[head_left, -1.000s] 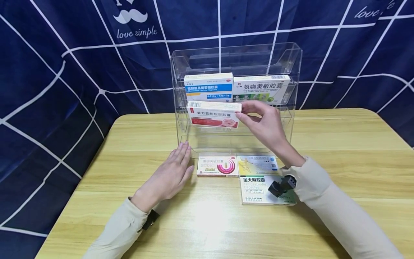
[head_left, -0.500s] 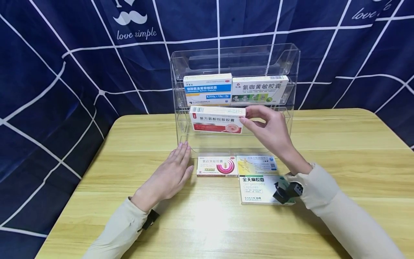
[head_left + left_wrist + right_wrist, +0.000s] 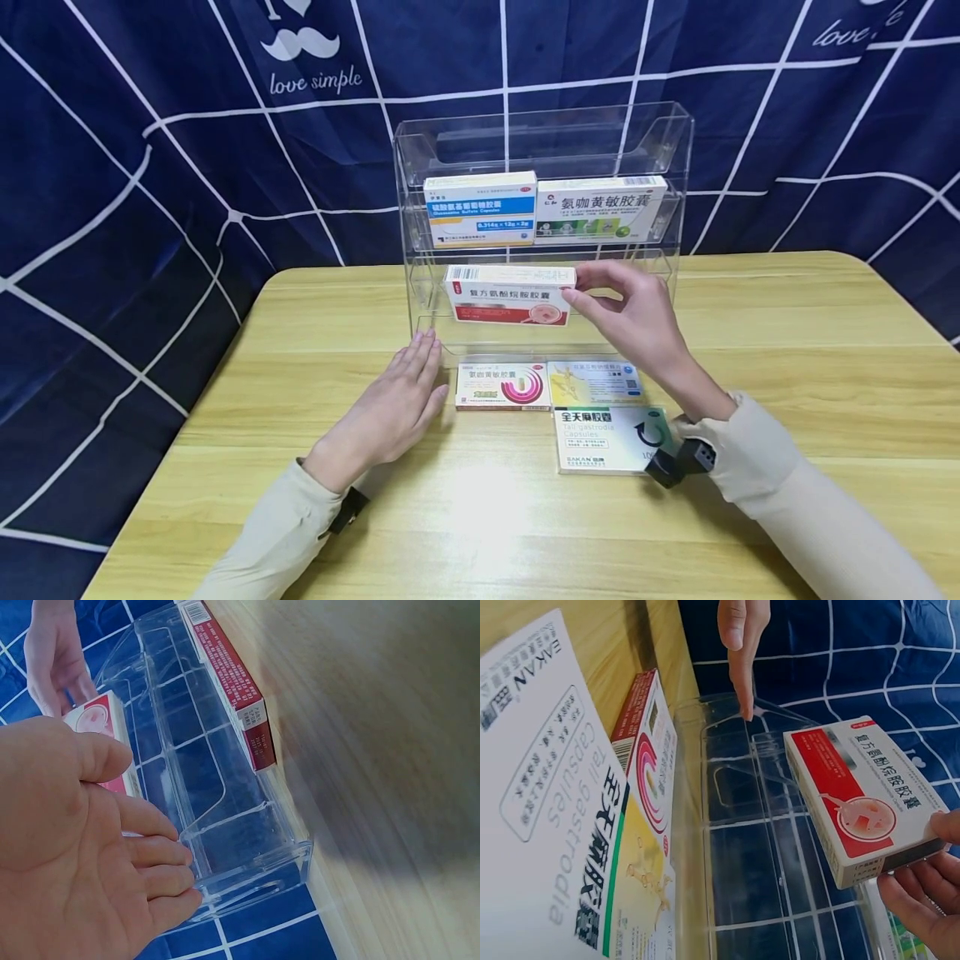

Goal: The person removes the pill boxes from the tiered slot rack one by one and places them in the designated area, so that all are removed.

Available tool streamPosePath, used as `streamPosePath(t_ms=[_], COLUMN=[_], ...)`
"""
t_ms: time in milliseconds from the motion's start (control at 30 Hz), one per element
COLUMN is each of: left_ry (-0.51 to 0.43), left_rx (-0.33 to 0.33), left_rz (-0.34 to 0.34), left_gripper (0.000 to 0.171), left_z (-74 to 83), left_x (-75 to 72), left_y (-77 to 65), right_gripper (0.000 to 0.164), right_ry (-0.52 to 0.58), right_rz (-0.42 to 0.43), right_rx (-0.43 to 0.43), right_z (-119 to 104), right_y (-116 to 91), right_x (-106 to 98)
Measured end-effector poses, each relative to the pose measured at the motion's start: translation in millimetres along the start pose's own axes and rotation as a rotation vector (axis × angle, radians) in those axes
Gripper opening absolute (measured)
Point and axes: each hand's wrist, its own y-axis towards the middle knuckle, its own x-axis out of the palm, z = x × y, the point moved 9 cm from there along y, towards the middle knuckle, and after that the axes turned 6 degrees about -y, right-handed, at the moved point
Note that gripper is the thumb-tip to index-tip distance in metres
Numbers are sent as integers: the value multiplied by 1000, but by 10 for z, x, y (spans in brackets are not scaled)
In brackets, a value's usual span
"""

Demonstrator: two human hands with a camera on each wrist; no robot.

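Observation:
My right hand pinches the right end of a red and white medicine box between thumb and fingers. This box is in front of the middle part of a clear tiered display rack, its printed face turned forward. In the right wrist view the thumb lies on the face of the medicine box and the fingers are below it. My left hand lies with straight fingers by the rack's lower left corner; its fingertips appear to touch the rack. The left wrist view shows the palm and fingers of the left hand beside the clear plastic.
A blue and white box and a green and white box stand side by side on a higher tier. On the wooden table before the rack lie a pink-swirl box, a yellow and blue box and a Tall gastrodia box.
My right hand has lowered the red and white medicine box, shifting it slightly right, from just under the upper boxes to the middle of the rack. The left hand has stayed put.

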Motion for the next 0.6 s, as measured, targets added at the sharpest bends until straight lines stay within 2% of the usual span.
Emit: streamPosePath(t_ms=[600], left_ry=[-4], left_rx=[-8], left_rz=[0], left_gripper=[60], left_z=[-9], left_x=[7], left_y=[-3], right_gripper=[30], right_ry=[-5], right_rz=[-50], right_rx=[37], right_z=[71], right_y=[-113], right_x=[4])
